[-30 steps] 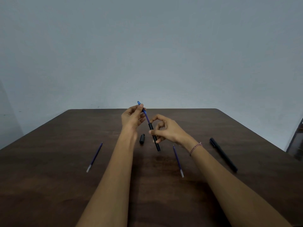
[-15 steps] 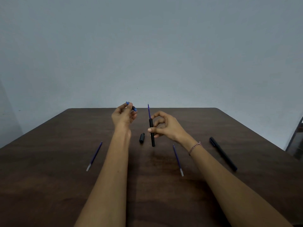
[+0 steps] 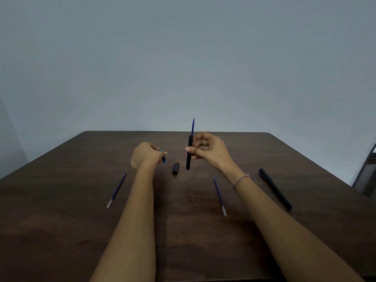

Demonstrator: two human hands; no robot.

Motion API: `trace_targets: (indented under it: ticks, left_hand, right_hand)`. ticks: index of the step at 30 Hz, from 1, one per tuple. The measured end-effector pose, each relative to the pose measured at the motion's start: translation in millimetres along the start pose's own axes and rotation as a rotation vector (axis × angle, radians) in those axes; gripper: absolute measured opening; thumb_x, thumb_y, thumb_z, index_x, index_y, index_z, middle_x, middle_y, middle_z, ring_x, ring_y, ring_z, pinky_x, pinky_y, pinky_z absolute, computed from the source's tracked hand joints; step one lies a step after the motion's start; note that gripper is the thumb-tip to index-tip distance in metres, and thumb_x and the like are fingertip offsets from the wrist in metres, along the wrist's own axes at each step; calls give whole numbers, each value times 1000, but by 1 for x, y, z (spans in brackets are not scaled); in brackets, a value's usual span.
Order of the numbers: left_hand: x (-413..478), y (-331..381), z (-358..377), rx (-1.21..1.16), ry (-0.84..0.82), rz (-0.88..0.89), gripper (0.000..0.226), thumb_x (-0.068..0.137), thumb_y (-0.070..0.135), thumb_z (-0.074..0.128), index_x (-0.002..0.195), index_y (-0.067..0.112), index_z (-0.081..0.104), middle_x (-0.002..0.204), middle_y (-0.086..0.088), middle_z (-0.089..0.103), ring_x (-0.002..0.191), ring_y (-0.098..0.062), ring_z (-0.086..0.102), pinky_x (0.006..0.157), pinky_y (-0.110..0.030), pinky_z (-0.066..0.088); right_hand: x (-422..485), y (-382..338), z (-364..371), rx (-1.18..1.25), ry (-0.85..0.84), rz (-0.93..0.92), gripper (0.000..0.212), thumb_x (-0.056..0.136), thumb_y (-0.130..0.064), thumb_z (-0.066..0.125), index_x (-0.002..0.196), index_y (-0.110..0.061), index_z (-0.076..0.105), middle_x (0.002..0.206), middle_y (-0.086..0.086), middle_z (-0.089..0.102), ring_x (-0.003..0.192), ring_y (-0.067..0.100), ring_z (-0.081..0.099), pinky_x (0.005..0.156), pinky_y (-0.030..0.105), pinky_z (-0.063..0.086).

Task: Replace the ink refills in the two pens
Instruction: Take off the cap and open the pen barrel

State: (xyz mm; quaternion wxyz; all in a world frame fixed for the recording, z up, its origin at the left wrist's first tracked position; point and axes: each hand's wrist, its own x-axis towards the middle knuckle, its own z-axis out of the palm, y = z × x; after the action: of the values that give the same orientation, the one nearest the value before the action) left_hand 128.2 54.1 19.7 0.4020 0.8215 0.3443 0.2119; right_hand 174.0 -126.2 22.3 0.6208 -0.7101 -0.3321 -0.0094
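My right hand (image 3: 207, 149) pinches a black pen barrel (image 3: 189, 153) and holds it upright above the table. A blue refill (image 3: 192, 127) sticks out of the barrel's top. My left hand (image 3: 145, 154) grips a small blue-and-black tip piece (image 3: 163, 157), lowered near the table to the left of the barrel. A black cap (image 3: 175, 168) lies on the table between my hands. Two loose blue refills lie flat, one at the left (image 3: 117, 190) and one right of centre (image 3: 219, 195). A second, whole black pen (image 3: 274, 188) lies at the right.
The dark wooden table (image 3: 61, 220) stretches to a plain grey wall. A dark object (image 3: 366, 171) stands past the table's right edge.
My left hand pulled the tip piece off the barrel and moved it left and down. My right hand turned the barrel upright and raised it, baring the blue refill.
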Motion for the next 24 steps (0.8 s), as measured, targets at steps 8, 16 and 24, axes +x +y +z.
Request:
trace_targets:
  ticks: [8,16,24]
  left_hand:
    - [5,-6,9,160,-126,-84,28,74,27,77,86,9,61,72,-5,67,57,-10,63,67,-25,57]
    - [9,-9,12,209,-174,-84,35,70,32,80,85,8,60,79,-8,68,72,-17,67,75,-34,58]
    - [-4,6,1,3,30,208,28,84,39,65,98,15,64,91,-3,65,81,-15,59,68,-28,48]
  right_hand:
    - [-1,-4,-1,-14,20,37,25,70,-22,81,86,-18,62,72,0,70,68,15,71,69,29,60]
    - [-3,-7,-2,-3,36,46,22,72,-19,81,84,-16,63,73,4,70,62,11,69,61,20,58]
    - [-1,-5,-3,-18,34,76,21,72,-21,81,85,-16,65,69,2,70,62,12,69,62,22,58]
